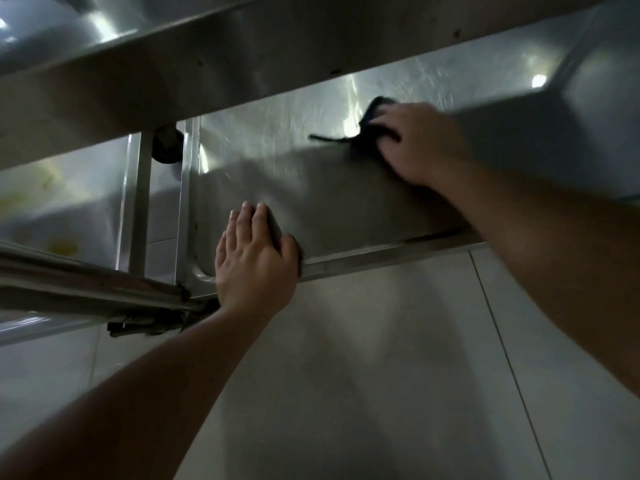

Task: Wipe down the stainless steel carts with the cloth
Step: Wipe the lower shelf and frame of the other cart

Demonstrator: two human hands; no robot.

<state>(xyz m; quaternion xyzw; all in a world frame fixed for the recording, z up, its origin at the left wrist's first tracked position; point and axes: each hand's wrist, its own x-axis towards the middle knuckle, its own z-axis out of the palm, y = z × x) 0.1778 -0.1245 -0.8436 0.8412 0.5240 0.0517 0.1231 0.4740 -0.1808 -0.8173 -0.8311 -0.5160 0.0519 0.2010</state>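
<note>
Head view, looking down: a person leans over the lower shelf (311,188) of a stainless steel cart (173,64), both bare forearms reaching in under the upper shelf's edge. Right hand (419,143) presses a dark cloth (372,114) flat against the far part of the lower shelf, fingers curled over the bunched fabric, its grip closed on the cloth; a thin tail of cloth trails off to the left. Left hand (254,258) rests on the shelf's near rim beside the corner post (187,202), fingers straight and together, thumb hooked over the edge, holding nothing. A dark caster wheel (168,148) shows behind the post. Pale floor tiles (381,375) lie below the cart. Motion blur softens the metal surfaces.
</note>
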